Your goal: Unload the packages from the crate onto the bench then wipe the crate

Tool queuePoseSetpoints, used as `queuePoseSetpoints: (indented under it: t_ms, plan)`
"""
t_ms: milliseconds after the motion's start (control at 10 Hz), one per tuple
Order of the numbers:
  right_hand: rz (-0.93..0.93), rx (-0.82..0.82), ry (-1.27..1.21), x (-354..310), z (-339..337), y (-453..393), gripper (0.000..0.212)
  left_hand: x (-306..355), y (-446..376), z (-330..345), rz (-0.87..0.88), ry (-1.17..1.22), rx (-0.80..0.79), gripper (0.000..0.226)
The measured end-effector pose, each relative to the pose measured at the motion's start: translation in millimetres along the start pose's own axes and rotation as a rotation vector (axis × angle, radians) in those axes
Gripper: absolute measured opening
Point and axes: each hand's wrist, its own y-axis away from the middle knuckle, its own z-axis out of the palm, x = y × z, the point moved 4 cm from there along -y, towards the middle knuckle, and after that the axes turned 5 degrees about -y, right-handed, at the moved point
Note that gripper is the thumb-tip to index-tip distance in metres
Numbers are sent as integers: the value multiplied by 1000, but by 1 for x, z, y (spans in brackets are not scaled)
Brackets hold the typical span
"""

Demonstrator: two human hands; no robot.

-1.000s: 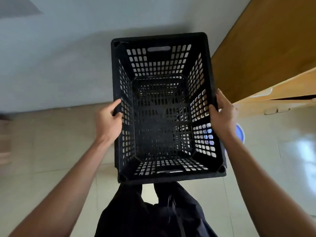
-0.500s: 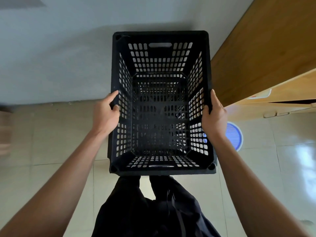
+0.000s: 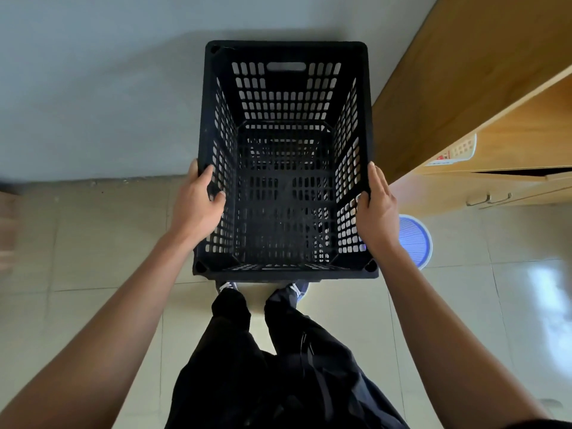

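A black perforated plastic crate point(image 3: 286, 51) is held level above the tiled floor, its open top facing me. Nothing lies inside it. My left hand point(image 3: 198, 205) grips the left rim, with the thumb hooked over the edge and into the crate. My right hand point(image 3: 376, 209) grips the right rim from outside, with its thumb on the wall's inner face. No packages and no cloth appear in view.
A wooden cabinet point(image 3: 464, 72) stands at the right, with a low drawer unit point(image 3: 510, 187) below it. A blue round stool or lid point(image 3: 414, 239) sits on the floor by my right wrist. A grey wall point(image 3: 93, 88) rises behind the crate. My legs point(image 3: 272, 366) are below it.
The crate has come down and squared up in front of me. Both hands keep their grip on its side rims.
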Motion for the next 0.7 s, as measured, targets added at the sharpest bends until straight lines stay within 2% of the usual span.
queuePoseSetpoints:
  t_ms: [200,300,400,500,700]
  plan:
    - [-8,-7,37,3,-7,41,57,-8,39,3,13,-39,-38,65]
    - [13,-14,91,-1,-10,71,59,-8,61,3,88,-121,-26,59]
    - [57,-42,176,-2,-8,103,57,-7,89,11,232,-314,-36,49]
    - [53,-52,235,-8,-10,138,46,-6,121,17,283,-387,-71,45]
    - [-52,-107,276,-35,-24,198,31,-4,173,9,358,-335,4,44]
